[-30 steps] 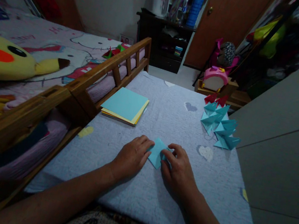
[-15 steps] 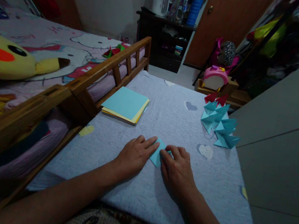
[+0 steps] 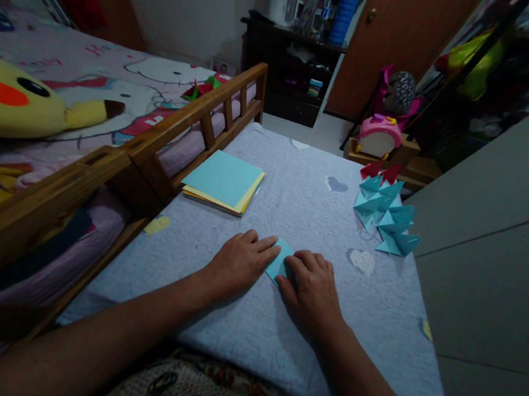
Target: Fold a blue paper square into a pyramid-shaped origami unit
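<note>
A small folded piece of light-blue origami paper [image 3: 277, 266] lies on the bed sheet between my two hands. My left hand [image 3: 239, 263] holds its left edge down, with the fingertips pressed on the paper. On the other side, my right hand [image 3: 313, 293] has its fingers bent over the right part of the paper, its thumb near the lower edge. The right part of the fold is hidden under those fingers. Farther up and left rests a stack of square paper sheets [image 3: 223, 176], blue on top with yellow beneath.
Several folded blue paper pieces [image 3: 380, 200] stand at the right edge of the sheet [image 3: 297, 183], with red folded pieces [image 3: 381, 171] behind them. A wooden rail [image 3: 197, 112] runs along the left. Beyond it lies a yellow plush toy [image 3: 12, 98].
My right hand has shifted its grip: the thumb now sits apart from the fingers, at the paper's lower edge. My left hand stays on the paper. The view has moved slightly.
</note>
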A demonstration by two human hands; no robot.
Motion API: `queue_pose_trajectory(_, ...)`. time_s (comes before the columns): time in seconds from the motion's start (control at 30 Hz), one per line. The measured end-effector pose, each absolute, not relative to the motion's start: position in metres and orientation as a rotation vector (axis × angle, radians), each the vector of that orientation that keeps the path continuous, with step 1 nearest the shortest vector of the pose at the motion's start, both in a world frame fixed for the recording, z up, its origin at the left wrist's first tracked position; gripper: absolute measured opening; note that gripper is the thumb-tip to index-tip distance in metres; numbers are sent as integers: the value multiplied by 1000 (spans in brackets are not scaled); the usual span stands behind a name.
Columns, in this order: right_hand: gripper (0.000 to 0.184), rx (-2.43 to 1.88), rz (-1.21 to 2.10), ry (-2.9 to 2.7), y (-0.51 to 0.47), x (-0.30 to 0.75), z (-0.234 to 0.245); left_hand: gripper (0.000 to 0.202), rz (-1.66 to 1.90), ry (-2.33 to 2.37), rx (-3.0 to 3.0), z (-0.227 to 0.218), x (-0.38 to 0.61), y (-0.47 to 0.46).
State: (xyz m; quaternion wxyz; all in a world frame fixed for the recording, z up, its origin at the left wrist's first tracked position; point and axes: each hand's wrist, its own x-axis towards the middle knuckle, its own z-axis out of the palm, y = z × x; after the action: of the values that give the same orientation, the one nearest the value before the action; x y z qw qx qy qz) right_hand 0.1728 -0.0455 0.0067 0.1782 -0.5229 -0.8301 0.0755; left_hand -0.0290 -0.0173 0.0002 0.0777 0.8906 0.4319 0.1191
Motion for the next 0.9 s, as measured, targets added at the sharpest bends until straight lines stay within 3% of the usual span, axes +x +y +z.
queue_pose_trajectory(0.27,26,-1481,322,-2284,-43,177,0,22,366,927,2811,7,-37,-46)
queue_pose_trajectory(0.5,44,-1499,365,-2180,-42,180,-5,46,268,912,2804,8,-39,-49)
queue_pose_trajectory(0.9,68,-1550,319,-2180,-43,178,-6,50,223,850,2856,3,-46,-49)
